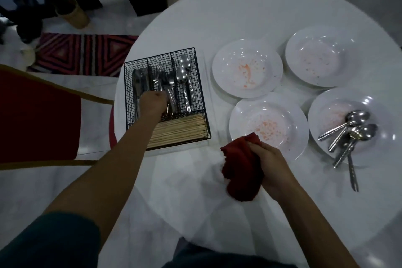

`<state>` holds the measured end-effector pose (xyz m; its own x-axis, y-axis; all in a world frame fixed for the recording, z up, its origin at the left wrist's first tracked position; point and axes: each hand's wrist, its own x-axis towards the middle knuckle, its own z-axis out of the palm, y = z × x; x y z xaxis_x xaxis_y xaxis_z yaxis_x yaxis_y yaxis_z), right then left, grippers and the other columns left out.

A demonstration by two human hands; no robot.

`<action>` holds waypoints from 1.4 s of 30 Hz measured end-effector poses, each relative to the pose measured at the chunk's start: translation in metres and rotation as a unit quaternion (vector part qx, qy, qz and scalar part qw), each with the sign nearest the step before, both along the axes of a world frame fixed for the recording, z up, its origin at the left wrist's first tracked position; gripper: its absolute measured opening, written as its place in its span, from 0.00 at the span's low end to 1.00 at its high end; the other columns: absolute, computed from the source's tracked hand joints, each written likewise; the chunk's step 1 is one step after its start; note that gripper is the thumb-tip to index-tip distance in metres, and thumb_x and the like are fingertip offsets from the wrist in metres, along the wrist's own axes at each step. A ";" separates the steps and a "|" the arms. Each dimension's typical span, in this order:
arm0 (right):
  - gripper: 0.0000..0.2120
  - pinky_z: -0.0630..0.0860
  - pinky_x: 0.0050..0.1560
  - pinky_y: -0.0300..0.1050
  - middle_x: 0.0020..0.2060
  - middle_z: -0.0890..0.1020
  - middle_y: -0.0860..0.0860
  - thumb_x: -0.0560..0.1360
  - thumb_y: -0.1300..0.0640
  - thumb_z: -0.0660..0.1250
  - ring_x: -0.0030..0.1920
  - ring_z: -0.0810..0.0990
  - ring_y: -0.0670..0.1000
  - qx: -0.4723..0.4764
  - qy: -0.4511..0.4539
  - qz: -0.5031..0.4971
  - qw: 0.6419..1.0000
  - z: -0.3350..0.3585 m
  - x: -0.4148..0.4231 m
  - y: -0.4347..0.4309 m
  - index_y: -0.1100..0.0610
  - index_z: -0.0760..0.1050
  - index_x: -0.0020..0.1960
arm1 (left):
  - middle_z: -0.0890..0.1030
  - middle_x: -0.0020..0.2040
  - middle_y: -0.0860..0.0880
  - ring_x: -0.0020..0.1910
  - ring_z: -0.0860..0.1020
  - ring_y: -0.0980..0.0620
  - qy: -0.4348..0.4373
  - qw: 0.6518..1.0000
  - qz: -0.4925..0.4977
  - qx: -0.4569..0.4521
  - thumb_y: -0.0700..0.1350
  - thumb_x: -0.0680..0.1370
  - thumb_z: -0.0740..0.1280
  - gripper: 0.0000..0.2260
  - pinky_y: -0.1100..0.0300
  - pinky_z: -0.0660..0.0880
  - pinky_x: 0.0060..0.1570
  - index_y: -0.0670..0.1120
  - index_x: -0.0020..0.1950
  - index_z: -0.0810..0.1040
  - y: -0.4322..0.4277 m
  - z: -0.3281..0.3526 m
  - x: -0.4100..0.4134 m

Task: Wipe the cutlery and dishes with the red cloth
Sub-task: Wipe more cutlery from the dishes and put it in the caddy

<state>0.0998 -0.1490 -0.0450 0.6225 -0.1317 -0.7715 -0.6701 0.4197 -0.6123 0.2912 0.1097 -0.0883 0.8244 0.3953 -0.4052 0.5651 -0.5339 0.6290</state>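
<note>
Reaching into the wire caddy point(202, 102), left hand point(152, 103) is curled over the fork handles point(168, 93); grip unclear, so a fork could snag the mesh or drag its neighbours. Forks lie lengthwise, tines pointing away. Right hand point(269, 167) holds the bunched red cloth point(241, 169) at the table's near edge, just beside the nearest stained plate point(268, 125).

Dim overall, bluish cast. Glare spots on plates point(247, 69) toward 2 o'clock. Soft blur throughout; wide-angle bending at edges, darkest at 7 o'clock.
</note>
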 end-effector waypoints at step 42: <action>0.12 0.80 0.47 0.54 0.52 0.85 0.66 0.81 0.61 0.65 0.45 0.85 0.59 0.060 -0.043 -0.307 0.949 0.014 -0.197 -0.211 0.65 0.79 0.62 | 0.81 0.44 0.45 0.39 0.78 0.48 0.062 0.829 -0.538 0.139 0.49 0.77 0.68 0.10 0.55 0.73 0.40 0.47 0.39 0.73 -0.409 -0.010 -0.195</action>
<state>-0.0972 -0.3598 -0.0312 0.5187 -0.4051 -0.7529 -0.2262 0.7843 -0.5777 0.0963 -0.2996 -0.0985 0.7185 -0.4498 -0.5306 -0.2809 -0.8855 0.3702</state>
